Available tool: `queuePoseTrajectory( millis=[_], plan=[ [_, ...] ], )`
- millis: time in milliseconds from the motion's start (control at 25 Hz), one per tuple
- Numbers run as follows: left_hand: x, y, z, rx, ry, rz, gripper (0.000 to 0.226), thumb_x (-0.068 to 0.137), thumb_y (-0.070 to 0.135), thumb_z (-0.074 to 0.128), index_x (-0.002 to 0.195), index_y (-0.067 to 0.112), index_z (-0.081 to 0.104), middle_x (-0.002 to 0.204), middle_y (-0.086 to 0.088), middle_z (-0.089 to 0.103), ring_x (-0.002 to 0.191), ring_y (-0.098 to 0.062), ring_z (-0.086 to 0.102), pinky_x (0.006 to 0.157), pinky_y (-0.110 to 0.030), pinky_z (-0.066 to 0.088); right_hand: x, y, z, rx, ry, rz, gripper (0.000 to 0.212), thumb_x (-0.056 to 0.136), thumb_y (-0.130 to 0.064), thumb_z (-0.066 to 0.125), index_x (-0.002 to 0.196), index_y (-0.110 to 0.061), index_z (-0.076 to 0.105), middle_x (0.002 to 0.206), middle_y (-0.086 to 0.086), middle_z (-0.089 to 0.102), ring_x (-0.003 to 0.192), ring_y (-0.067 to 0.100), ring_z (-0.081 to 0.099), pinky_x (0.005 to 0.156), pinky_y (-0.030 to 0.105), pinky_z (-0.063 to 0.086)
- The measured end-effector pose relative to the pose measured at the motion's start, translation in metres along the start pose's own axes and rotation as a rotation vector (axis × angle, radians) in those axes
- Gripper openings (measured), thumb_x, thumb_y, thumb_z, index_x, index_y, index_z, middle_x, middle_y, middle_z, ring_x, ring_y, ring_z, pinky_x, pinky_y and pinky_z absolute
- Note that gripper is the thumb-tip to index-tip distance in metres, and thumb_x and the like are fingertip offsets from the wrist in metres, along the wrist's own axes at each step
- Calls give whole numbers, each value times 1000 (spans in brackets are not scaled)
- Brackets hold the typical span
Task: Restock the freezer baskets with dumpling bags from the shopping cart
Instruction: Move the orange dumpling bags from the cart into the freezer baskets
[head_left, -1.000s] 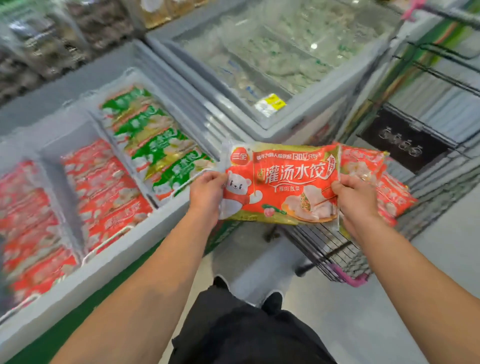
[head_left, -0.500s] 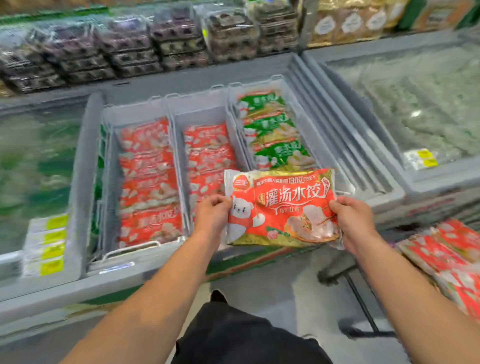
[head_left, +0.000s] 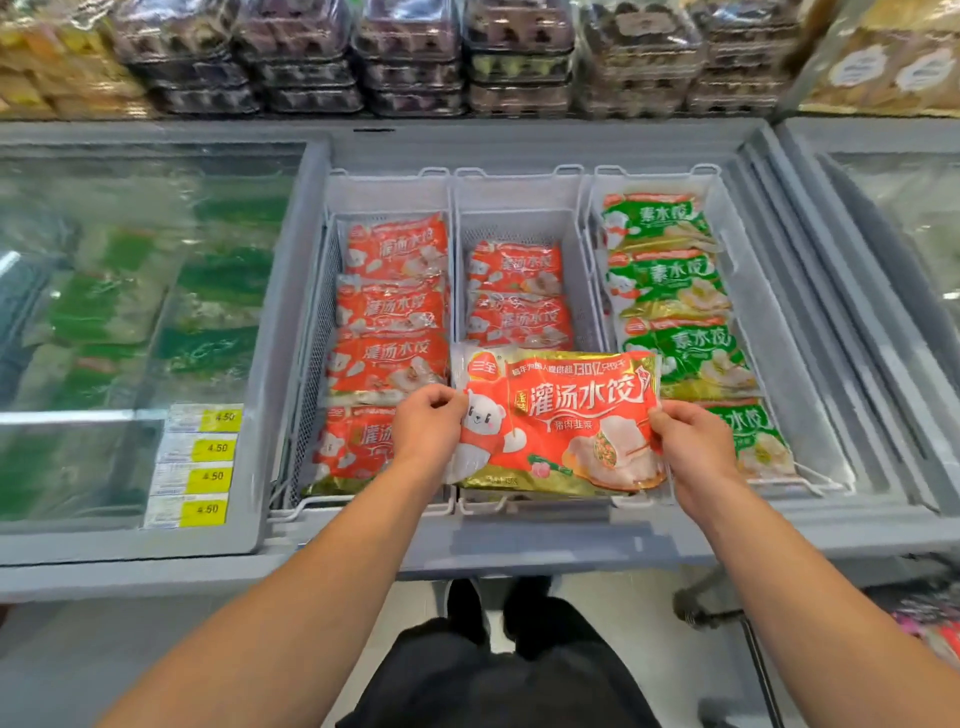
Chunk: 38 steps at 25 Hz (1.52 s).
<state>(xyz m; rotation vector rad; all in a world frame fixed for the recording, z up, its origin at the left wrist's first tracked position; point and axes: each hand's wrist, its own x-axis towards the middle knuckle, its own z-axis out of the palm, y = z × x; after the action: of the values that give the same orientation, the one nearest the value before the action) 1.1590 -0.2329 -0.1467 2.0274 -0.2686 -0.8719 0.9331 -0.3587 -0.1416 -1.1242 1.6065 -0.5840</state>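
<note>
Dumpling bag now over middle basket near end, both hands' grip at its side edges.

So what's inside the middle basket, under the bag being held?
Two red bags lie at the back of the middle basket. The held bag, gripped by the left hand and right hand, covers the basket's front.
</note>
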Motion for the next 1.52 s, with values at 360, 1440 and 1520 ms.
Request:
queuePoseTrajectory(
  millis=[360,1440,1520],
  plan=[
    [95,26,37,134,55,-92,19,91,20,64,106,12,72,107,-8,71,95,-24,63,82,-26,47,106,-24,59,-136,-81,70,8,85,-22,65,80,-18,69,93,5,73,84,21,66,84,44,56],
    [205,-6,137,557,-328,-386,63,80,38,68,133,11,48,126,-4,60,106,-26,61,79,-32,51,225,8,135,-675,-486,214,27,88,-22,59,114,-21,62,106,0,68,91,21,63,74,29,44],
    [200,-2,133,506,-347,-429,61,87,33,67,139,11,42,124,-3,58,104,-25,60,72,-28,46,228,15,131,-709,-491,236,47,74,-40,67,118,-28,58,109,-1,67,92,22,65,80,35,52]
  ],
)
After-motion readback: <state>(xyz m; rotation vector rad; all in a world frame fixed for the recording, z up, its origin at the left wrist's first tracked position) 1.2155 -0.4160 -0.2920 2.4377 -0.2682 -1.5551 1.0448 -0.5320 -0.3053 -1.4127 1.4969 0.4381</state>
